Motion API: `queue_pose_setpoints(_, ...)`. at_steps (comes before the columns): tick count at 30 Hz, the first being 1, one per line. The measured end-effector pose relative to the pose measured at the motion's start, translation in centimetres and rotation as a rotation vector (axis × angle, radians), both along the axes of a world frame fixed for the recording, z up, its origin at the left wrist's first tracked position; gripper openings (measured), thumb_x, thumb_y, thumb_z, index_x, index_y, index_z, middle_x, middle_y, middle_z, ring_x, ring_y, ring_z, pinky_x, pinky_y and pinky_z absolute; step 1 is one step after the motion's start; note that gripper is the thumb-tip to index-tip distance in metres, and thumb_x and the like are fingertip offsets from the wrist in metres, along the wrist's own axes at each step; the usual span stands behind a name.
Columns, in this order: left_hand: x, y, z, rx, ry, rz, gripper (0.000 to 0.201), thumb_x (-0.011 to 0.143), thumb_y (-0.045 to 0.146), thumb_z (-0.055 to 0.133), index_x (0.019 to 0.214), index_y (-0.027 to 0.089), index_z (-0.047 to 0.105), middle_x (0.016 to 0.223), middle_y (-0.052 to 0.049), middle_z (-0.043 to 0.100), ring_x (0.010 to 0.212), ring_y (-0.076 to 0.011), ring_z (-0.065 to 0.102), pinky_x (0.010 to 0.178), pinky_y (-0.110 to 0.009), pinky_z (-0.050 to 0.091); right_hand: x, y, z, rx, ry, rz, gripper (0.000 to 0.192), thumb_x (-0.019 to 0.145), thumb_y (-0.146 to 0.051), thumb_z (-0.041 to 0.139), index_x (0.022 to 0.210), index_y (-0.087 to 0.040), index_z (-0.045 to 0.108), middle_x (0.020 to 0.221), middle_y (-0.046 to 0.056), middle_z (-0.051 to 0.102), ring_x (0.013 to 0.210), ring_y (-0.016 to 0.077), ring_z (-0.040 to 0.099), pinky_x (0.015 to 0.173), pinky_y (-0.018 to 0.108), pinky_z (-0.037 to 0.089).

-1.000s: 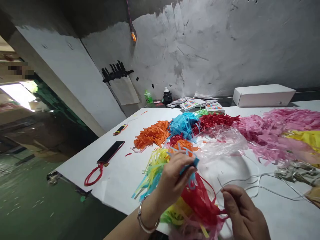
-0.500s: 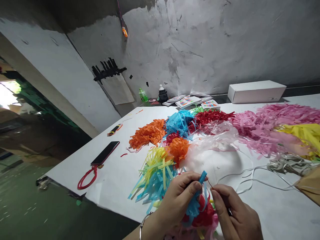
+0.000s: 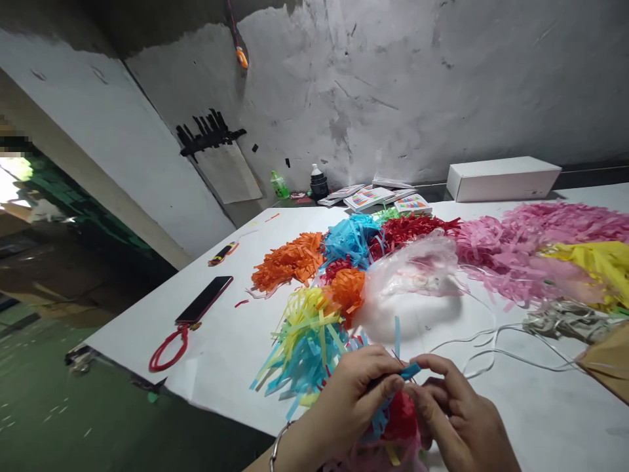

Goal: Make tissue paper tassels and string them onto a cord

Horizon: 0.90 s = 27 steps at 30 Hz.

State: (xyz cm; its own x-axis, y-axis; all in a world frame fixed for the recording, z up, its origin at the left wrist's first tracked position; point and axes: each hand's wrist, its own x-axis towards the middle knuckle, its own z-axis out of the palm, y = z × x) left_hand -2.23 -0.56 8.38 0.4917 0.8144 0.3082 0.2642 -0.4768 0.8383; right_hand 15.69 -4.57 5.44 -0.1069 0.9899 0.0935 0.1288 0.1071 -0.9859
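Observation:
My left hand [image 3: 361, 387], with a bracelet at the wrist, pinches a blue paper tassel [image 3: 410, 371] near its twisted top. Blue strips hang below the fingers. A thin reddish thread [image 3: 397, 357] shows beside that twisted end. My right hand [image 3: 459, 413] is closed close by; its index fingertip meets the blue end, and thumb and fingers pinch the thread, mostly hidden. Under both hands lie red and pink paper tassels [image 3: 403, 416]. Just left of them spreads a yellow and blue fringed bunch [image 3: 307, 347].
Orange [image 3: 289, 261], blue [image 3: 351, 239], red [image 3: 417, 229] and pink [image 3: 535, 242] fringe heaps lie across the white table [image 3: 211, 367]. Clear plastic [image 3: 417, 269] and white cord [image 3: 496, 341] lie near my hands. A phone [image 3: 204, 300] is at left, a white box [image 3: 504, 179] behind.
The blue tassel's twisted end has tipped from upright to pointing right. My right hand has moved up against it, its index finger now reaching the blue end.

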Motion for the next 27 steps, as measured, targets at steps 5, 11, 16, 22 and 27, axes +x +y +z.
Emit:
queue_pose_setpoints(5, 0.1, -0.6, 0.2, 0.052, 0.101, -0.057, 0.025, 0.100, 0.026, 0.050, 0.097, 0.018, 0.074, 0.088, -0.009, 0.069, 0.080, -0.0180, 0.063, 0.073, -0.026, 0.048, -0.7, 0.2, 0.1, -0.188, 0.198, 0.051, 0.045, 0.094, -0.058, 0.052, 0.118, -0.020, 0.056, 0.054, -0.007, 0.057, 0.050, 0.0128, 0.058, 0.053, 0.021, 0.049)
queue_pose_setpoints(11, 0.9, -0.8, -1.1, 0.145, 0.179, -0.015, 0.020, 0.098, 0.016, 0.049, 0.098, 0.016, 0.069, 0.087, -0.010, 0.068, 0.077, -0.0173, 0.062, 0.069, -0.024, 0.049, 0.3, 1.1, -0.7, 0.180, -0.151, -0.043, 0.025, 0.094, -0.045, 0.056, 0.089, -0.024, 0.067, 0.076, 0.000, 0.068, 0.069, 0.0144, 0.066, 0.061, 0.019, 0.051)
queue_pose_setpoints(16, 1.7, -0.7, -2.3, 0.256, 0.276, -0.141, 0.020, 0.096, 0.017, 0.053, 0.107, 0.015, 0.069, 0.087, -0.009, 0.070, 0.074, -0.0163, 0.063, 0.067, -0.022, 0.050, 2.0, 2.4, -0.8, 0.094, 0.143, -0.391, 0.029, 0.082, -0.051, 0.072, 0.080, -0.022, 0.066, 0.072, 0.002, 0.068, 0.067, 0.0155, 0.067, 0.060, 0.019, 0.055)
queue_pose_setpoints(22, -1.2, 4.0, 0.3, 0.344, 0.449, -0.169, 0.032, 0.098, 0.016, 0.050, 0.128, 0.018, 0.061, 0.118, -0.011, 0.067, 0.102, -0.0186, 0.063, 0.090, -0.026, 0.051, 3.7, 3.3, 0.4, -0.057, 0.770, -0.539, 0.038, 0.065, -0.043, 0.089, 0.081, -0.021, 0.062, 0.052, -0.008, 0.047, 0.041, 0.0041, 0.042, 0.038, 0.012, 0.039)
queue_pose_setpoints(27, -4.5, 11.7, 1.2, 0.467, 0.710, 0.213, 0.030, 0.083, -0.003, 0.054, 0.097, 0.017, 0.072, 0.109, -0.013, 0.070, 0.106, -0.0272, 0.058, 0.096, -0.045, 0.044, 3.8, 2.7, -1.9, -0.121, 0.620, -0.481, 0.041, 0.063, -0.046, 0.089, 0.085, -0.021, 0.066, 0.056, -0.003, 0.054, 0.050, 0.0101, 0.053, 0.044, 0.018, 0.048)
